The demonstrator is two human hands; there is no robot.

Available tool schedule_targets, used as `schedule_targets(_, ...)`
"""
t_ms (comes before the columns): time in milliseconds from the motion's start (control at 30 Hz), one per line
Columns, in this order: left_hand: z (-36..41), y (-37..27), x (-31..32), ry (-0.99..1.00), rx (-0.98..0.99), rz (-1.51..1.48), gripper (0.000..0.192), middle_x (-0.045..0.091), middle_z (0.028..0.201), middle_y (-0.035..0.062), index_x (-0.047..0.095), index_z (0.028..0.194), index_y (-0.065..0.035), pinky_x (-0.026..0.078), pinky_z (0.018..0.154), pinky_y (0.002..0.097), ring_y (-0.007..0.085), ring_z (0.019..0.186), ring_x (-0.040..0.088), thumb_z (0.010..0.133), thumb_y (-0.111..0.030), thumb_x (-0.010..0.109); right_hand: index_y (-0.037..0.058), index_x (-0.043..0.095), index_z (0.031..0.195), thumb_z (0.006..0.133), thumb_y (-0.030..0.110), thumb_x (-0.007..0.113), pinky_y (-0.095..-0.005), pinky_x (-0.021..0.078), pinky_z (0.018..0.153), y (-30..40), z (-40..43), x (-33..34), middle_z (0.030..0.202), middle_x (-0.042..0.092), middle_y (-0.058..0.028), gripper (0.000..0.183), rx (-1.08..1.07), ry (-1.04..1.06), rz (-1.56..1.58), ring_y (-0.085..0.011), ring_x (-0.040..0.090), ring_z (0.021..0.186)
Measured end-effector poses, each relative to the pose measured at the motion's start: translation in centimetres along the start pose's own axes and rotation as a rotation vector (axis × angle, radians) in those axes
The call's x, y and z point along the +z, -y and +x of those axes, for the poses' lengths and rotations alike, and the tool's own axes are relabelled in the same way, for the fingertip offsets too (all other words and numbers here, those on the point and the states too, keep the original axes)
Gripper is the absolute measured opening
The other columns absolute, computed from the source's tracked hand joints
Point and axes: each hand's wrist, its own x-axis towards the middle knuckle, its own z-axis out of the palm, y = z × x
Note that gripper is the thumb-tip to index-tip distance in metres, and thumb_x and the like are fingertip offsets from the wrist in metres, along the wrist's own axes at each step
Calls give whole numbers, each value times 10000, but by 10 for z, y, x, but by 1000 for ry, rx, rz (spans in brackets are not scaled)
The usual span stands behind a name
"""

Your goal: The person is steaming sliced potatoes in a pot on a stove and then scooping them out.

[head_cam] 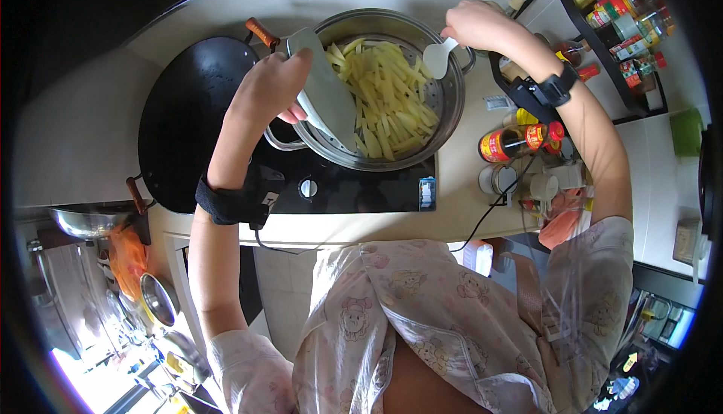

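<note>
Pale yellow cut strips, which look like potato [390, 97], lie heaped in a wide steel steamer pot [456, 114] with a perforated floor. My left hand [268, 83] grips a whitish plate or shallow bowl [333, 97] by its edge. That dish is tilted steeply inside the left part of the pot, its lower edge beside the strips. Between the fingers of my right hand [474, 27] is the handle of a white spoon [436, 61], its bowl hanging over the pot's right rim. Part of the pot's left side is hidden behind the dish.
A black wok [186, 120] with wooden handles stands left of the pot on the black cooktop [361, 193]. Sauce bottles [519, 140] and jars [497, 178] crowd the right counter. A spice rack [599, 58] stands beyond. A cable [488, 210] hangs over the counter edge.
</note>
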Motion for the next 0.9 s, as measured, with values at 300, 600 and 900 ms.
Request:
schedule_targets(300, -2, 5, -2, 20, 73, -36, 544, 640, 721, 227, 584, 868, 137, 568, 563, 289, 237, 554, 664, 862, -348, 337, 72, 696, 804, 899, 299, 499, -374, 483, 676, -18, 24, 4, 634, 638, -70, 316, -5, 145, 242, -247, 616, 640)
schedule_targets(600, -6, 1, -1, 35, 50, -47, 537, 646, 810, 241, 559, 914, 159, 571, 537, 299, 251, 555, 662, 864, -331, 345, 78, 697, 905, 908, 362, 505, -369, 486, 705, -9, 21, 22, 721, 678, -76, 343, -47, 99, 454, -239, 638, 679)
schedule_targets(900, -5, 4, 1, 74, -7, -60, 455, 629, 783, 247, 535, 873, 140, 572, 529, 299, 268, 574, 673, 874, -272, 343, -8, 624, 1126, 957, 283, 491, -324, 518, 721, 22, 17, 33, 939, 680, -160, 362, -99, 174, 780, -218, 678, 760)
